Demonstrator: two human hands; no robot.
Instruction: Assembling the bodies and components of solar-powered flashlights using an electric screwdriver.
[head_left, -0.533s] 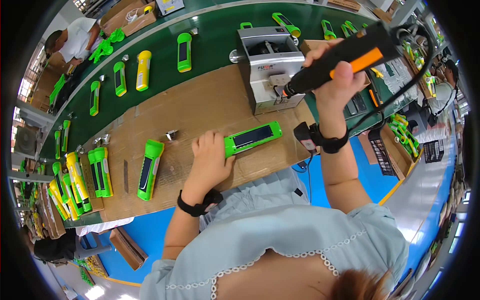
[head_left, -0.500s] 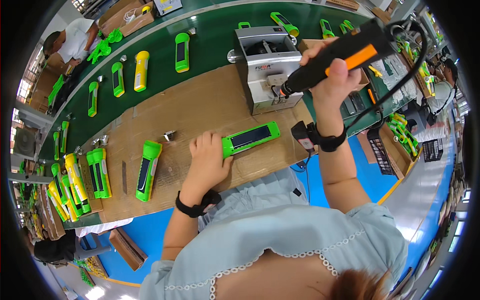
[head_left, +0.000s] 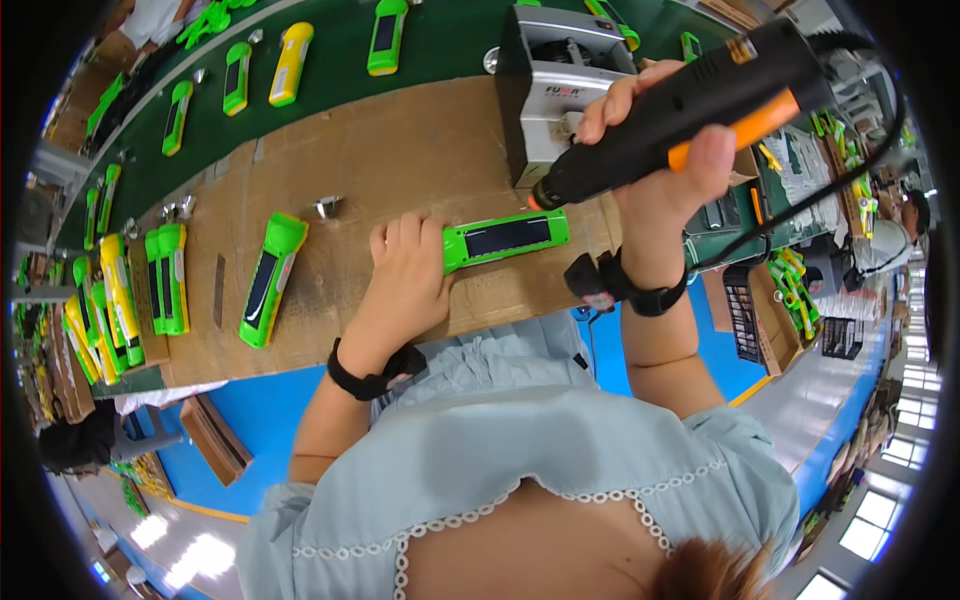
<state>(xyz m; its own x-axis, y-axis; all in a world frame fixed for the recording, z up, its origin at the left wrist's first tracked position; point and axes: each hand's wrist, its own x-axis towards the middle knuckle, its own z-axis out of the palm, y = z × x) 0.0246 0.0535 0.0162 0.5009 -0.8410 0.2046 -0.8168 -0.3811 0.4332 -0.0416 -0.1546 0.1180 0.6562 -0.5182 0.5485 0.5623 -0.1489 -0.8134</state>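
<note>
Left hand (head_left: 408,268): closed over the left end of a green flashlight (head_left: 462,250), holding it flat on the cardboard (head_left: 400,140); that end is hidden beneath it. From where I stand, the rest of the body, dark panel (head_left: 507,237) up, extends from the left hand toward the right, nearer the wearer than the right hand (head_left: 668,165). Right hand: gripping a black-and-orange power driver (head_left: 695,103), tip at the flashlight's far edge near its free end; contact cannot be told.

Counts:
- Under left hand: one flashlight.
- Left of left hand: one silver cup (head_left: 326,207), then one lone flashlight (head_left: 273,280), green.
- Farther left: two paired flashlights (head_left: 175,275), green, beside an overlapping bunch (head_left: 118,290), uncountable.
- Beyond left hand, on the counter (head_left: 335,70): one yellow flashlight (head_left: 291,63), three green ones (head_left: 386,37); two more far left.
- Between and beyond the hands: one grey machine (head_left: 560,95).
- Black wristbands (head_left: 655,298): two, one per wrist.
</note>
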